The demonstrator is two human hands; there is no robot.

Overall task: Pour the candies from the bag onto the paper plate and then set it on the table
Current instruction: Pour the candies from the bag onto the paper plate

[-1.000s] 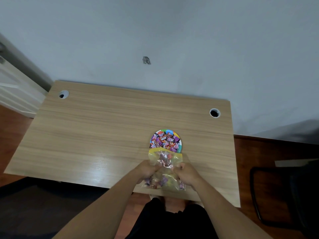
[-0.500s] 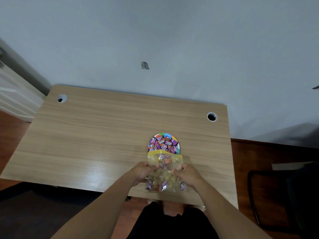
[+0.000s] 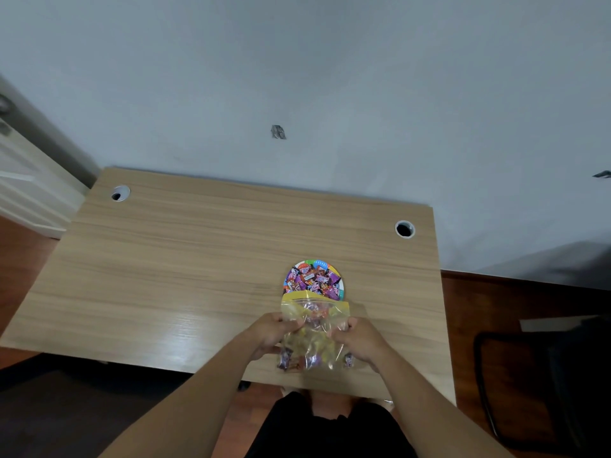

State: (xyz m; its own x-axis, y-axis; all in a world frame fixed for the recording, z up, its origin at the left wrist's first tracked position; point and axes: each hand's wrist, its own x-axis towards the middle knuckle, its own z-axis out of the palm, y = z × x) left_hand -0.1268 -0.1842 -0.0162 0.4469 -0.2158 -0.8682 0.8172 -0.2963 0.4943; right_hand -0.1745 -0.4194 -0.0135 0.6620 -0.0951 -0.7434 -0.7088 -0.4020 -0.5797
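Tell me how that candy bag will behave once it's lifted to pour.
The bag looks like thin clear plastic, crumpled between the left hand and right hand, so probably floppy. Candies remain inside; they would likely shift and sag it.

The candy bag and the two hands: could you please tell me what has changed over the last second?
Little has visibly changed. The left hand and right hand still grip the sides of the candy bag, its yellow mouth toward the paper plate. The candies on the plate look unchanged, and some remain in the bag. The table only shifts with the camera.

Glossy clear plastic bag (image 3: pixel 314 328) on a wood-grain table (image 3: pixel 185 266) (slight sheen).
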